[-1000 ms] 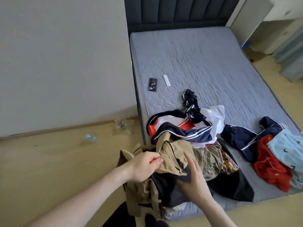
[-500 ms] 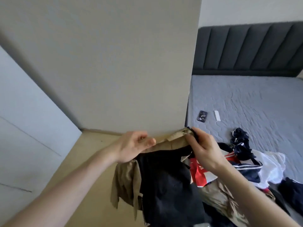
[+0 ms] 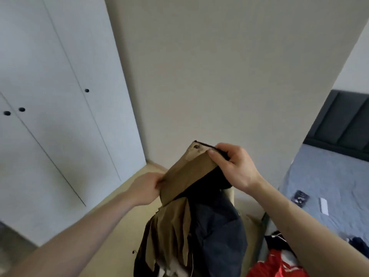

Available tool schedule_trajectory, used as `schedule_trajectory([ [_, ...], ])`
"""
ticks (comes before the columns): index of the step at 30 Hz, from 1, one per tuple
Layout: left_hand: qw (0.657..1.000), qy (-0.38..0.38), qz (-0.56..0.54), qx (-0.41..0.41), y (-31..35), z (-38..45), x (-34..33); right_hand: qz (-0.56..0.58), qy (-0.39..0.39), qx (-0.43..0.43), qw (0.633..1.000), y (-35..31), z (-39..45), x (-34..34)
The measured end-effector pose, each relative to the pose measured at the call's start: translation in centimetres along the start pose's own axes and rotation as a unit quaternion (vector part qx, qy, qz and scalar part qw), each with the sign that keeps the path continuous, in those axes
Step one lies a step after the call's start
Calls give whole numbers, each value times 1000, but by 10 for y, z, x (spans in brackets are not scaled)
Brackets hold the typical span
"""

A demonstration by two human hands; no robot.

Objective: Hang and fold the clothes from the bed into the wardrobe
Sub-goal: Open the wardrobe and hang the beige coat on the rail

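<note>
I hold a tan garment (image 3: 185,176) up by its waistband, with dark fabric (image 3: 217,232) hanging inside and below it. My left hand (image 3: 144,188) grips the band's left end. My right hand (image 3: 232,167) pinches its right end near a button. The white wardrobe (image 3: 50,116) stands at the left with its doors closed. The bed (image 3: 323,188) with a grey mattress lies at the right. A red garment (image 3: 279,264) and other clothes show at the bottom right, partly hidden by my right arm.
A beige wall panel (image 3: 219,76) rises straight ahead between wardrobe and bed. A phone (image 3: 300,197) and a small white object (image 3: 323,205) lie on the mattress. A dark padded headboard (image 3: 343,120) stands at the far right. Pale wooden floor (image 3: 119,226) runs below.
My view has swung left from the bed to the wardrobe. Both hands have lifted the tan garment off the pile and now hold it up by the waistband.
</note>
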State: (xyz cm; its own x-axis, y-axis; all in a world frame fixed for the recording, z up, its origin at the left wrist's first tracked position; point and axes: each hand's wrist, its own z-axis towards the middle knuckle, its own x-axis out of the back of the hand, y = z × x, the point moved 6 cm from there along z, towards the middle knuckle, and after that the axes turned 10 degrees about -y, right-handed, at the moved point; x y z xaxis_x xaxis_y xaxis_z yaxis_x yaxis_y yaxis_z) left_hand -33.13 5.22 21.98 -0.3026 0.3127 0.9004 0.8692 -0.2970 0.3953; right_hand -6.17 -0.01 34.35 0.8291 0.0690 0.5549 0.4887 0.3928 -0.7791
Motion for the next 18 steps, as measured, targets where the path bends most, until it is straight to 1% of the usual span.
schedule_trajectory([
  [3,993,74,-86,38,-42,-15,23,11,-18,9,1000,-15,34,-26],
  [5,979,122,-150,62,-72,-28,43,51,-23,4,998,-24,60,-44],
  [8,963,146,-208,89,-119,-49,65,100,-25,5,995,-40,99,-76],
  [10,960,157,-212,91,-143,-62,77,109,-30,11,994,-48,120,-96],
  [13,952,197,-213,97,-184,-82,107,59,-42,13,997,-57,151,-131],
  [15,947,225,-210,94,-210,-91,133,11,-31,6,999,-55,173,-150],
  [18,950,239,-185,75,-238,-97,177,-46,-4,-38,998,-40,206,-177],
])
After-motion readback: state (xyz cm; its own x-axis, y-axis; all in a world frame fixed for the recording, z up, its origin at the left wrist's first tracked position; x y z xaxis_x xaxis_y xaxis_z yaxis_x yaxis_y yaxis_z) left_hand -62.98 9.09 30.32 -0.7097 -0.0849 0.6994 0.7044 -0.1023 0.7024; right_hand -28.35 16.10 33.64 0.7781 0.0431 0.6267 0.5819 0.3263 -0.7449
